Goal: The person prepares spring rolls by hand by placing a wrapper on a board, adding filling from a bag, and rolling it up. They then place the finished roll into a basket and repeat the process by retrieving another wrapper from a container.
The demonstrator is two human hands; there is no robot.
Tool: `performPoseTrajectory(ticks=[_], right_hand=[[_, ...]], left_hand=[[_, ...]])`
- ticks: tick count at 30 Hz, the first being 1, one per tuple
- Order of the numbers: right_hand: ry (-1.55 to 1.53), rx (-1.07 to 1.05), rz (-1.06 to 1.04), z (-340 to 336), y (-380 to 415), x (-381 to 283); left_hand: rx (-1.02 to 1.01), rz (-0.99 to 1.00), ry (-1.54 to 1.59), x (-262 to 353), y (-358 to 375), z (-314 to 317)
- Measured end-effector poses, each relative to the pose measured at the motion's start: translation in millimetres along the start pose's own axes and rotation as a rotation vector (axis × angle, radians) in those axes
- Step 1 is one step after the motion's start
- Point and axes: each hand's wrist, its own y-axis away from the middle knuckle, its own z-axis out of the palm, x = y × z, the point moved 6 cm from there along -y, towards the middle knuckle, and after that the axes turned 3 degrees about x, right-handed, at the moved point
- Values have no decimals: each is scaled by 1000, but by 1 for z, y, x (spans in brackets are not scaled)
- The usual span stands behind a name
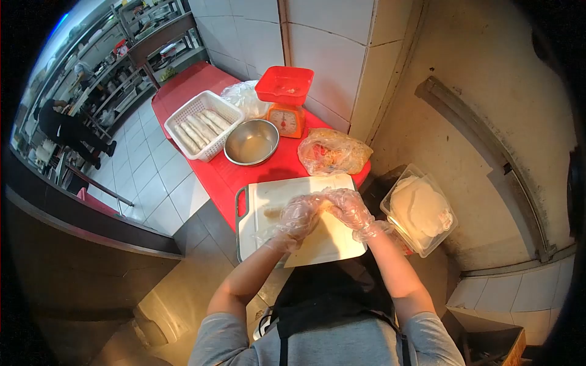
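Note:
My left hand (pixel 298 218) and my right hand (pixel 349 209), both in clear plastic gloves, meet above the white cutting board (pixel 259 238). Their fingers are curled in around a pale yellowish lump of food (pixel 326 207), mostly hidden by the gloves. Below them a thin, pale wrapper sheet (pixel 320 244) lies on the board, reaching its near edge. A small wet-looking smear shows on the board left of my left hand. Just beyond the board sits a clear plastic bag of shredded, yellowish filling (pixel 336 152).
On the red table (pixel 177 76) stand a white basket (pixel 173 119) of pale rolls (pixel 201 131), a metal bowl (pixel 251 143) of cloudy liquid and an orange scale (pixel 285 119). A clear tub (pixel 448 229) of stacked wrappers is at right. A person (pixel 67 131) bends by shelves far left.

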Motion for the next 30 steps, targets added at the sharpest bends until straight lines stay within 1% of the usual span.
performPoseTrajectory(ticks=[3,6,9,12,15,16,18,19,20,21,23,24,25,26,27,28,30], right_hand=[[-71,40,-24,7,13,19],[-107,53,91,-7,19,25],[-26,178,147,-22,34,30],[141,280,176,0,41,18],[-18,309,305,31,45,5],[-281,207,605,33,48,20],[-218,205,410,25,49,21],[-187,205,311,24,48,20],[-66,302,99,21,44,11],[-86,257,221,13,39,12],[-122,152,441,-11,24,3],[-88,199,429,-7,24,18],[-61,244,409,-3,27,32],[-134,272,448,-8,29,30],[-89,335,378,1,38,42],[-129,251,431,2,40,45],[-292,351,407,15,56,59]], left_hand=[[22,-44,-47,-23,15,-2],[-199,-140,-109,-31,24,-50],[109,-90,-54,-49,57,-84],[179,-177,79,-59,71,-81],[169,-250,137,-60,71,-78],[175,-283,222,-61,71,-77],[186,-350,391,-64,71,-77],[102,-309,264,-62,66,-78],[19,-266,139,-62,59,-79],[-58,-224,15,-61,52,-79],[-86,-138,32,-43,34,-63],[-87,-105,26,-36,25,-55],[-213,98,-66,-57,27,-11],[-103,-27,85,-59,24,4],[-159,-29,-11,-49,13,3],[-223,-32,-102,-42,1,1],[-599,-127,-90,-59,-13,28]])
